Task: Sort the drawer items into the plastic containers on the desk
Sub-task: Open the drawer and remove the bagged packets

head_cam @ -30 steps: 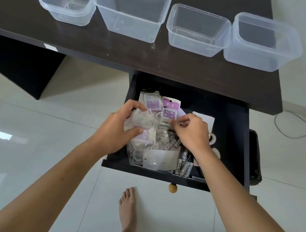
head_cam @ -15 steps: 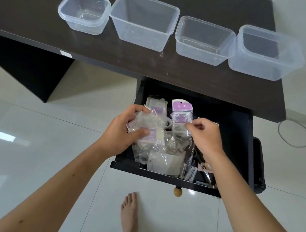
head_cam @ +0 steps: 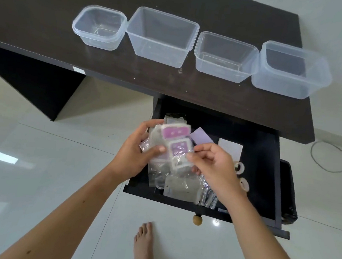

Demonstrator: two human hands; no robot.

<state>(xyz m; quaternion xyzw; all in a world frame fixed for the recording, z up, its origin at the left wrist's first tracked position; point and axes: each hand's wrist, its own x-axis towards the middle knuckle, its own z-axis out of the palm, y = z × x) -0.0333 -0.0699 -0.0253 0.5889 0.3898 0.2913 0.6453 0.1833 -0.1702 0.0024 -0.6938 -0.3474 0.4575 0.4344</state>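
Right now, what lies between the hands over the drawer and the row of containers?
In the head view, only bare dark desk top separates the packet-holding hands, left hand and right hand, from the containers.

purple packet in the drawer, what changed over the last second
The right hand pinched the purple packet out of the drawer pile and brought it over to the clear packets held in the left hand, which now helps hold it. All four containers on the desk stay empty.

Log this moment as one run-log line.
stage: gathering | left hand: holds packets | right hand: pinching same packets | place: over drawer | containers: four, nothing in them
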